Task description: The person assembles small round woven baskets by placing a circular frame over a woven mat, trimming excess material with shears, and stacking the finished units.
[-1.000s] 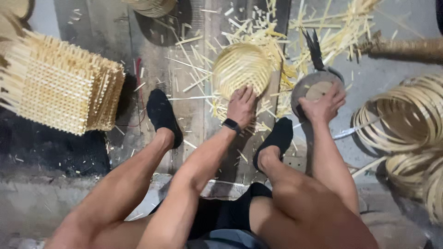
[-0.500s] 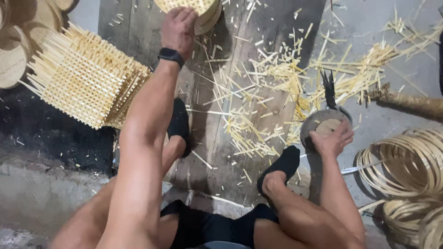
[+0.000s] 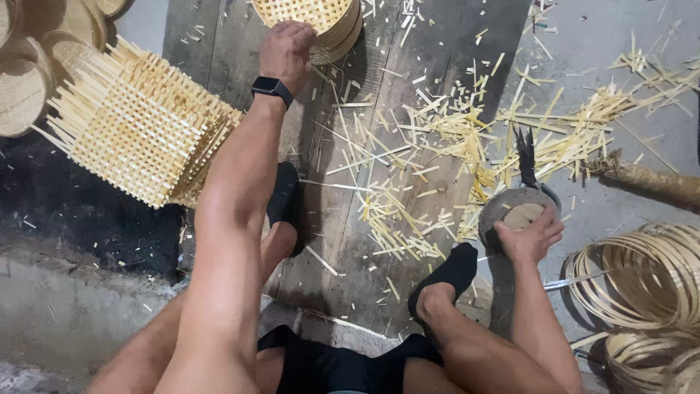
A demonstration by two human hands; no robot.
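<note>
Here the floor (image 3: 219,44) of dark planks carried everything — a big stack of square woven mats (image 3: 142,138) at the left, coils of bamboo hoops (image 3: 642,277) at the right, and loose splints (image 3: 452,138) scattered across the middle. At the top edge sat a stack of round woven trays (image 3: 321,22).

The left hand (image 3: 286,52), a black watch (image 3: 271,88) on its wrist, was stretched far forward and lay on the near rim of the top tray, fingers curled over the edge; the grip looked closed on that rim, though the fingertips were hidden. The tray lay directly under and just beyond the hand, touching it, well apart from the mats.

The right hand (image 3: 531,237) rested on a round block (image 3: 519,213) by the right foot, fingers spread loosely over its top — holding nothing that could be made out. A dark-handled tool (image 3: 526,157) stood just behind the block.

To handle the tray well, I judged, the hand should keep the rim pinched between thumb and fingers and keep it level, so the stack beneath stays square.
</note>
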